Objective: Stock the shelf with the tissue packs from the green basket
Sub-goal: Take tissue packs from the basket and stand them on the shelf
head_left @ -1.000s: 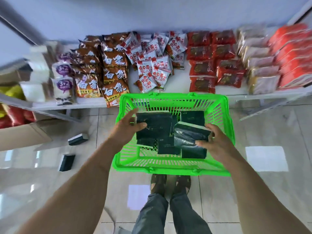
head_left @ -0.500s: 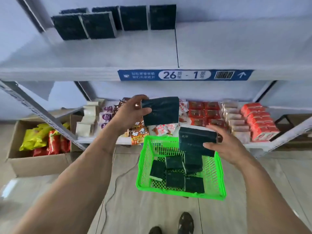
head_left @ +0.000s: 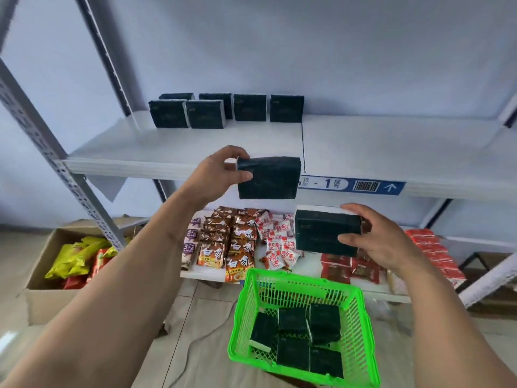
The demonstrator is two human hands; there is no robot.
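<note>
My left hand point(head_left: 216, 175) grips a dark green tissue pack point(head_left: 268, 177) by its left edge, held up in front of the white upper shelf point(head_left: 173, 148). My right hand point(head_left: 377, 239) holds a second dark tissue pack point(head_left: 321, 231) lower, in front of the snack shelf. Several dark tissue packs point(head_left: 226, 110) stand in rows at the back left of the upper shelf. The green basket point(head_left: 361, 331) sits on the floor below my hands, with several more packs point(head_left: 302, 340) lying inside.
The lower shelf point(head_left: 207, 271) carries rows of snack bags and red packets. A cardboard box point(head_left: 44, 284) of yellow and red bags stands on the floor at left. Grey shelf uprights point(head_left: 53, 152) slant at left and right. A blue label strip point(head_left: 352, 186) marks the shelf edge.
Both hands have lifted a tissue pack out of the basket and raised it toward the upper shelf. My view has tilted up from the basket to the shelving.
</note>
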